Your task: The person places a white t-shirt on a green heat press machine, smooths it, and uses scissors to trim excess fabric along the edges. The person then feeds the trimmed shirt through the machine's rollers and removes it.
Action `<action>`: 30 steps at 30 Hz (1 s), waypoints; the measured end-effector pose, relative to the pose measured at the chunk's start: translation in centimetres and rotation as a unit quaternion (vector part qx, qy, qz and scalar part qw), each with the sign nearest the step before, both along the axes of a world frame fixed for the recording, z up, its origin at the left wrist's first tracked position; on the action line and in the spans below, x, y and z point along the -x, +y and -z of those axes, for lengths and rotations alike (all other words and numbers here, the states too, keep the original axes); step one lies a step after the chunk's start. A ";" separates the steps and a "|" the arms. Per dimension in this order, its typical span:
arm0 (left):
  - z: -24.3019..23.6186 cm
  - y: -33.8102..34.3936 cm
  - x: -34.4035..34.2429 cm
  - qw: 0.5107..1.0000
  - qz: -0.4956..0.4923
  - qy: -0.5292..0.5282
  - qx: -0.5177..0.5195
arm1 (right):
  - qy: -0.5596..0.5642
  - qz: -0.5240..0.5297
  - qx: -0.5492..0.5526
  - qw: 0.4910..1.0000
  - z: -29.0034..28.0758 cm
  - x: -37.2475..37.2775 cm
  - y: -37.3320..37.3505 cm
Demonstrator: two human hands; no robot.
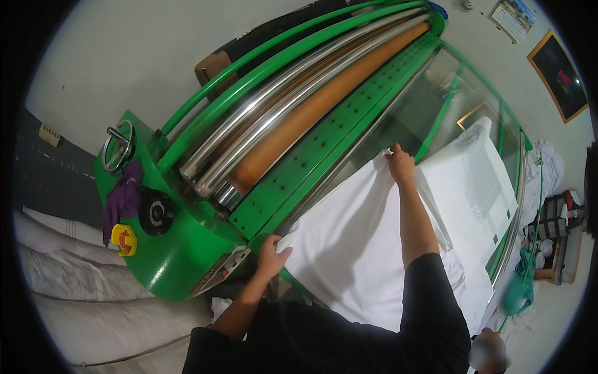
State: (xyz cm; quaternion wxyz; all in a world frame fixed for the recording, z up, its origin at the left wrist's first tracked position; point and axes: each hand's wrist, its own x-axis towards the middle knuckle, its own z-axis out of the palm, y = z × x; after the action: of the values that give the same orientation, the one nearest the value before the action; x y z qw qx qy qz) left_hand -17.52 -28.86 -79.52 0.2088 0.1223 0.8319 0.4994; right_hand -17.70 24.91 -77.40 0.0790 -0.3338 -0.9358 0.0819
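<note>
As the left hand pinches white cloth, the right hand clasps its edge.

Two hands and one held cloth are counted — two green rails, one orange roller, one handwheel, one calendar.

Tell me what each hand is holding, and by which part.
A white cloth sheet, held by its far edge: left hand at the left corner, right hand at the right end.
</note>
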 end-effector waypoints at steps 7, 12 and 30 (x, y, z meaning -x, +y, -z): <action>-4.5 1.4 -1.1 0.943 0.071 0.300 0.126 | 0.243 0.055 0.031 0.968 -0.7 -4.7 -4.1; -3.5 9.6 -3.1 0.864 0.399 0.294 0.091 | 0.205 0.089 0.025 0.974 -0.6 -17.6 -15.0; -1.7 8.9 6.0 0.800 0.366 0.368 0.301 | -0.035 0.103 0.044 0.993 -0.9 -20.9 -25.2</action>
State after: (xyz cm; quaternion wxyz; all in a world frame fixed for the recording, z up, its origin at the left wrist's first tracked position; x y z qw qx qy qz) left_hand -23.50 -19.98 -77.84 0.0808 0.5230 0.8480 0.0283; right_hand 3.18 -0.25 -76.50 0.0394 -0.4345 -0.8939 0.1030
